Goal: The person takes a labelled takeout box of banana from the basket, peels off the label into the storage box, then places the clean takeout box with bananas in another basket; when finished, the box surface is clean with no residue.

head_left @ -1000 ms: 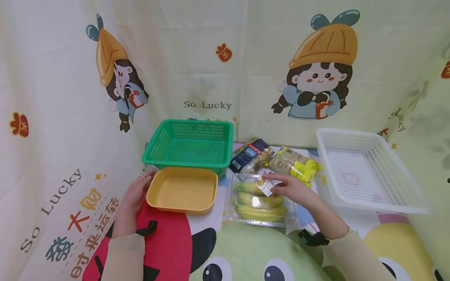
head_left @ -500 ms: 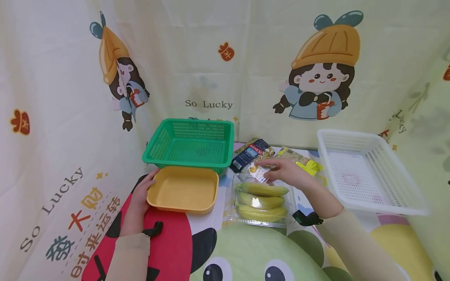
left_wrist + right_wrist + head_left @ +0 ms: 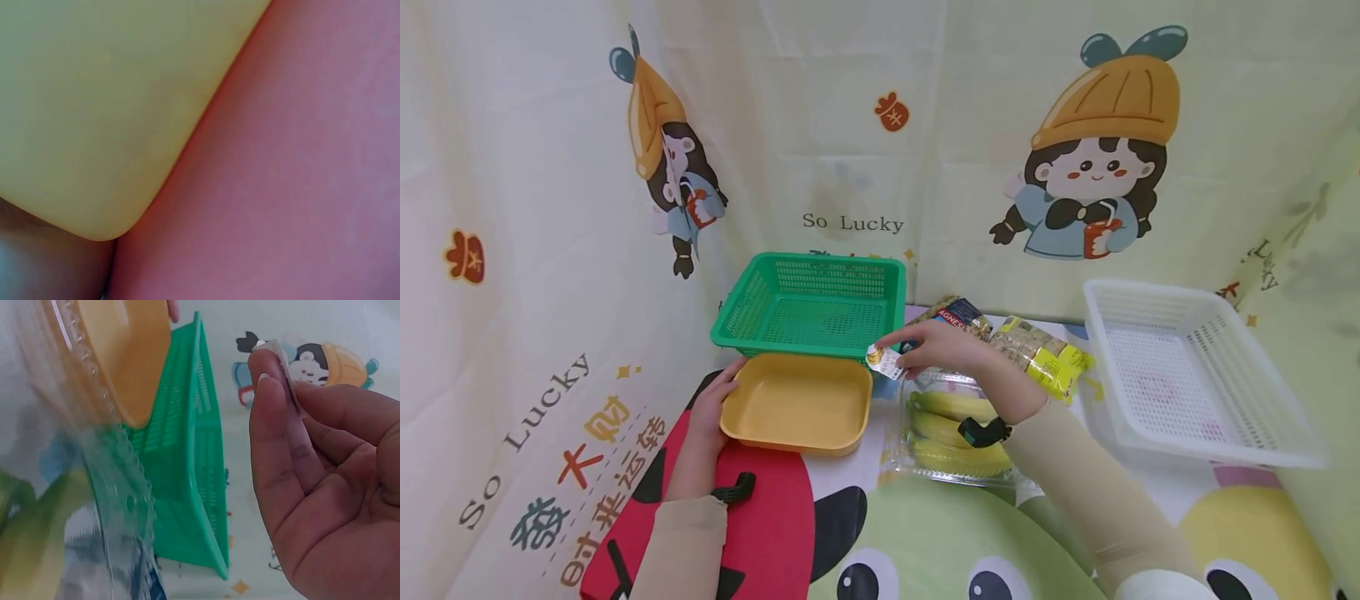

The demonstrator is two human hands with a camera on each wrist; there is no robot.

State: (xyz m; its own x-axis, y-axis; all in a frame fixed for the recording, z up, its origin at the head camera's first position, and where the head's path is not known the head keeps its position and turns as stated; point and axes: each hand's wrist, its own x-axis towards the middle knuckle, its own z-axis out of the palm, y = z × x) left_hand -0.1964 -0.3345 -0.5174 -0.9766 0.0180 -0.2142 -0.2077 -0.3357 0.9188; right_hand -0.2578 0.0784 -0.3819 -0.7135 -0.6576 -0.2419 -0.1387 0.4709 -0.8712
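Note:
My right hand (image 3: 943,346) pinches a small white label (image 3: 884,362) with a banana picture between thumb and fingers. In the right wrist view the label (image 3: 281,365) shows edge-on. Beneath that arm, a clear plastic clamshell (image 3: 898,454) holds bananas (image 3: 951,458), partly hidden. My left hand (image 3: 707,417) rests along the left side of a yellow-orange plastic tub (image 3: 797,400), its fingers fairly straight at the rim; the thumb is hidden. The tub's wall (image 3: 112,112) fills much of the left wrist view. The label is just right of the tub's upper right corner.
A green basket (image 3: 730,333) stands right behind the tub. At the back lie a dark-blue-labelled pasta bag (image 3: 962,315), partly covered by my hand, and a yellow-and-clear food bag (image 3: 1052,367). A white basket (image 3: 1262,375) stands at the right. Printed cloth hangs behind.
My right hand has carried the label left, from above the banana clamshell to near the tub's corner. My left hand has shifted slightly up along the tub's side.

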